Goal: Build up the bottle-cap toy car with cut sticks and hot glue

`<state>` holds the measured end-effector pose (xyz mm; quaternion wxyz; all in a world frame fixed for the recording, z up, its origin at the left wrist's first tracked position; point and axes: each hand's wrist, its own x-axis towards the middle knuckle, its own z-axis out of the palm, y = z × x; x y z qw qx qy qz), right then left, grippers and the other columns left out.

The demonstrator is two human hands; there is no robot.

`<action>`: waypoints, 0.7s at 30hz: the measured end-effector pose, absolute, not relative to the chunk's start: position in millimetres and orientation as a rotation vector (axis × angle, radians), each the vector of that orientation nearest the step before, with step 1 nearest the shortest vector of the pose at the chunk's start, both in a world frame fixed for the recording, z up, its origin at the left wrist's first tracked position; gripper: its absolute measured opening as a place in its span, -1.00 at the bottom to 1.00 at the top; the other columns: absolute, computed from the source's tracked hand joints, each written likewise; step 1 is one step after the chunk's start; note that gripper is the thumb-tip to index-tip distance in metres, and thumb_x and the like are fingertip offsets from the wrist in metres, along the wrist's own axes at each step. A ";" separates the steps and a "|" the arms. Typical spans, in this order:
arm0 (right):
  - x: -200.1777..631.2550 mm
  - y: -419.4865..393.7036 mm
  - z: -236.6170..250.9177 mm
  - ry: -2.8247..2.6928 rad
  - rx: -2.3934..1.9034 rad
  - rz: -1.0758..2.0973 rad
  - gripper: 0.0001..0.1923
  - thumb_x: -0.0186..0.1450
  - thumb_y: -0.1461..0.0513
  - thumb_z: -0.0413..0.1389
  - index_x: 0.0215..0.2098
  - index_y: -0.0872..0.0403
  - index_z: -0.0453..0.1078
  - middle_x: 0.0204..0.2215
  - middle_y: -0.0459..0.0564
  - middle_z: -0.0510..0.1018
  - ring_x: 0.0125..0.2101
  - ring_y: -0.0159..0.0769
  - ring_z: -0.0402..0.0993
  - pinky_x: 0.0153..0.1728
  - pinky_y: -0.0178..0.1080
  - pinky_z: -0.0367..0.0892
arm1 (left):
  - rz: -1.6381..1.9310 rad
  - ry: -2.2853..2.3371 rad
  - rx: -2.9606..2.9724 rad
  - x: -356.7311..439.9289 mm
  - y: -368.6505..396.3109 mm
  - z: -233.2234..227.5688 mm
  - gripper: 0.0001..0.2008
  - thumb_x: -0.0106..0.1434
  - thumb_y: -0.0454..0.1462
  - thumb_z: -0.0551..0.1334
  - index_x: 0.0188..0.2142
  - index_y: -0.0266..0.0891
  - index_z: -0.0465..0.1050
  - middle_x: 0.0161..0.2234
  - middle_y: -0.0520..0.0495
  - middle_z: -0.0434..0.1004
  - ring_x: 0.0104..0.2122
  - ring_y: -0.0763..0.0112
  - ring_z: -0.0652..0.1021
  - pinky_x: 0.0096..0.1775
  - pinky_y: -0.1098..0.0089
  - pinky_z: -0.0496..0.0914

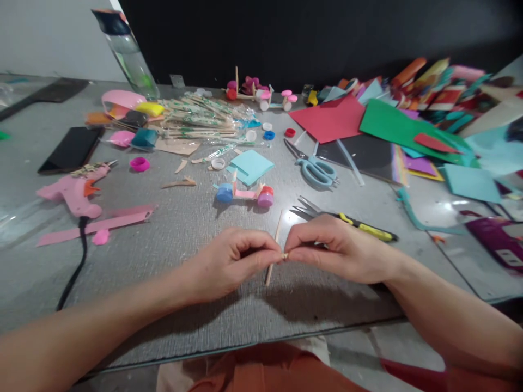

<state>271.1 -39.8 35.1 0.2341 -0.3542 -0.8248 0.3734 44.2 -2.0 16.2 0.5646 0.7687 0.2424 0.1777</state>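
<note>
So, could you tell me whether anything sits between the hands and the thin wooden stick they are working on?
Nothing visible does. The left hand and right hand already pinch the wooden stick between their fingertips above the table. The bottle-cap car and yellow-handled cutter lie beyond, apart from the hands.

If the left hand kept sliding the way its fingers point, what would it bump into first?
Almost at once the right hand: the left hand points right, fingertips nearly meeting it around the thin wooden stick both pinch.

A thin, pale wooden stick [274, 249] stands steeply tilted, pinched near its middle; it lies just in front of the little bottle-cap car [244, 194].
</note>
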 end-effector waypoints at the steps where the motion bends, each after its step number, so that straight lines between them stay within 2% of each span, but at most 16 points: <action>1: 270.4 -40.9 34.2 -2.331 -1.097 0.859 -0.78 0.46 0.24 0.07 -0.32 0.13 0.48 -0.55 -0.15 0.42 -0.54 -0.46 0.22 -0.49 -0.35 0.11 | 0.441 0.642 1.895 45.0 -1.9 14.3 -0.75 0.40 -0.24 0.16 -0.36 -0.26 0.53 -0.51 0.07 0.41 -0.49 0.51 0.37 -0.43 0.48 0.24; 4: 266.2 -45.9 30.9 -2.389 -1.445 0.338 -0.74 0.41 0.29 0.04 -0.43 0.12 0.43 -0.59 -0.13 0.38 -0.56 -0.42 0.17 -0.48 -0.27 0.01 | 0.473 0.845 2.083 46.5 -1.4 9.1 -0.71 0.41 -0.25 0.14 -0.40 -0.28 0.51 -0.52 0.07 0.41 -0.49 0.49 0.36 -0.42 0.45 0.21; 6: 263.0 -49.0 31.3 -2.321 -1.506 0.237 -0.74 0.40 0.29 0.04 -0.45 0.11 0.42 -0.61 -0.13 0.36 -0.57 -0.41 0.16 -0.48 -0.26 0.01 | 0.503 0.870 2.084 46.8 -0.7 7.5 -0.70 0.43 -0.24 0.12 -0.40 -0.27 0.51 -0.49 0.06 0.45 -0.46 0.47 0.39 -0.39 0.44 0.24; 10: 261.0 -51.0 37.3 -2.179 -1.404 0.598 -0.77 0.44 0.32 -0.01 -0.18 0.09 0.51 -0.39 -0.08 0.57 -0.43 -0.40 0.39 -0.37 -0.32 0.22 | 0.561 0.749 1.922 46.8 -0.5 8.5 -0.75 0.46 -0.24 0.08 -0.18 -0.21 0.54 -0.29 0.01 0.59 -0.26 0.39 0.52 -0.21 0.39 0.36; 12: 262.5 -50.4 38.0 -2.109 -1.370 0.713 -0.74 0.45 0.33 -0.02 -0.05 0.09 0.49 -0.32 -0.06 0.60 -0.37 -0.38 0.45 -0.32 -0.32 0.28 | 0.555 0.723 1.831 46.6 -1.2 8.9 -0.78 0.45 -0.25 0.07 -0.08 -0.20 0.49 -0.38 0.05 0.52 -0.36 0.44 0.49 -0.31 0.42 0.35; 15: 264.3 -49.3 35.4 -1.988 -1.339 0.763 -0.76 0.46 0.31 0.03 0.05 0.09 0.44 -0.38 -0.11 0.58 -0.43 -0.41 0.44 -0.36 -0.33 0.30 | 0.544 0.661 1.647 46.5 -2.1 7.3 -0.84 0.43 -0.28 0.09 -0.01 -0.17 0.31 -0.50 0.14 0.43 -0.50 0.50 0.43 -0.44 0.48 0.30; 17: 263.3 -49.0 33.4 -1.929 -1.299 0.774 -0.81 0.44 0.32 0.07 0.00 0.09 0.42 -0.40 -0.14 0.59 -0.45 -0.43 0.44 -0.38 -0.35 0.30 | 0.514 0.612 1.529 47.1 -2.3 5.7 -0.90 0.41 -0.30 0.13 -0.09 -0.16 0.25 -0.48 0.13 0.49 -0.49 0.52 0.48 -0.46 0.51 0.30; 21: 257.2 -48.6 31.7 -1.958 -1.203 0.706 -0.92 0.41 0.34 0.15 -0.23 0.07 0.48 -0.37 -0.14 0.60 -0.37 -0.44 0.47 -0.32 -0.36 0.31 | 0.464 0.609 1.387 50.1 -2.1 4.3 -0.90 0.34 -0.30 0.25 -0.27 -0.22 0.32 -0.50 0.08 0.56 -0.57 0.57 0.50 -0.56 0.58 0.26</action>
